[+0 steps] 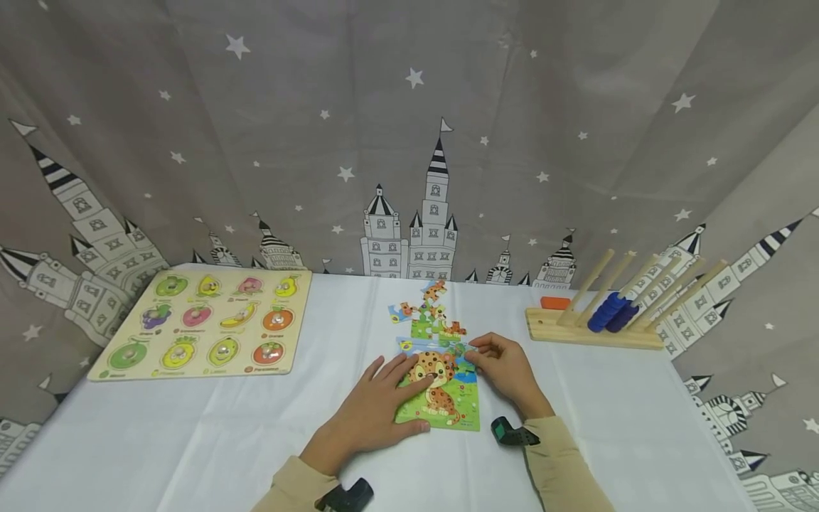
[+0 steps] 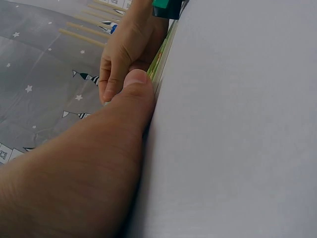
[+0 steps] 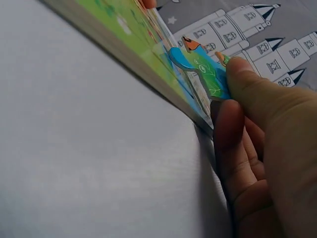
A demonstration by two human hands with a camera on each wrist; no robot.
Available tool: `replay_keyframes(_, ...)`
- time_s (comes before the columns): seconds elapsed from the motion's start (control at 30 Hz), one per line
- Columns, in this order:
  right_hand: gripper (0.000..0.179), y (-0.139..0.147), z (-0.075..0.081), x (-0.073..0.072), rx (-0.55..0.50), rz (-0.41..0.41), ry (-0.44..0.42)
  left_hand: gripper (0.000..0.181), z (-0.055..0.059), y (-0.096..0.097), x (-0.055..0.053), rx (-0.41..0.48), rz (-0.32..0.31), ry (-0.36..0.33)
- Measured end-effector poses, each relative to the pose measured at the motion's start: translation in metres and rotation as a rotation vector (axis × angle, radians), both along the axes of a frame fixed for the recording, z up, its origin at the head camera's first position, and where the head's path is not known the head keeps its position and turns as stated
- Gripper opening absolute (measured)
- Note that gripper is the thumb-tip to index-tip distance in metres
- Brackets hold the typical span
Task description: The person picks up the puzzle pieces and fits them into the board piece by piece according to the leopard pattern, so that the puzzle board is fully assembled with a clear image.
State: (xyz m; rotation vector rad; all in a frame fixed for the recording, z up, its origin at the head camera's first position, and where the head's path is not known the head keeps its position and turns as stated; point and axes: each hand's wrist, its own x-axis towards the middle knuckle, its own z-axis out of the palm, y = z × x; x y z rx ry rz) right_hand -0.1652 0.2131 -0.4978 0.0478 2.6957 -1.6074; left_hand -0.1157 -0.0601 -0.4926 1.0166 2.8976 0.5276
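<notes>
A leopard jigsaw puzzle (image 1: 466, 412) lies on the white table in front of me, with its green and blue picture facing up. My left hand (image 1: 377, 402) rests on the left part of it, fingers spread over the leopard and thumb near the bottom edge. At the upper right corner, my right hand (image 1: 502, 364) pinches a green and blue puzzle piece (image 3: 212, 77) between thumb and forefinger. In the right wrist view that piece is tilted, close over the puzzle's edge. Several loose puzzle pieces (image 1: 422, 328) are clustered just beyond the top edge.
On the left lies a wooden fruit peg board (image 1: 211, 338). A wooden stand with upright pegs (image 1: 595, 338) at the back right carries blue rings (image 1: 606, 311), and a red block (image 1: 554, 303) is by it. Behind the table hangs a grey castle-print curtain (image 1: 288, 107).
</notes>
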Motion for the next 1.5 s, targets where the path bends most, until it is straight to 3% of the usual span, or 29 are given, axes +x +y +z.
replay_keyframes(0.23,0.018,-0.005,0.001,0.003,0.086,0.004,0.054,0.071,0.000,-0.001,0.002,0.005,-0.004,0.028)
replay_keyframes(0.4,0.020,-0.008,0.001,0.001,0.111,0.017,0.076,0.072,0.003,-0.002,0.002,0.010,-0.001,0.011)
replay_keyframes(0.77,0.028,-0.011,0.004,0.001,0.226,0.125,0.142,0.072,0.000,-0.001,0.001,0.003,-0.002,0.024)
replay_keyframes(0.97,0.028,-0.011,0.004,-0.001,0.292,0.144,0.124,0.072,0.000,0.000,0.001,0.002,-0.003,0.035)
replay_keyframes(1.3,0.028,-0.013,0.011,0.003,0.383,0.156,0.122,0.072,0.001,0.000,0.002,-0.008,0.005,-0.004)
replay_keyframes(1.5,0.027,-0.014,0.013,0.004,0.421,0.151,0.123,0.072,0.001,0.001,0.002,0.007,0.004,0.016)
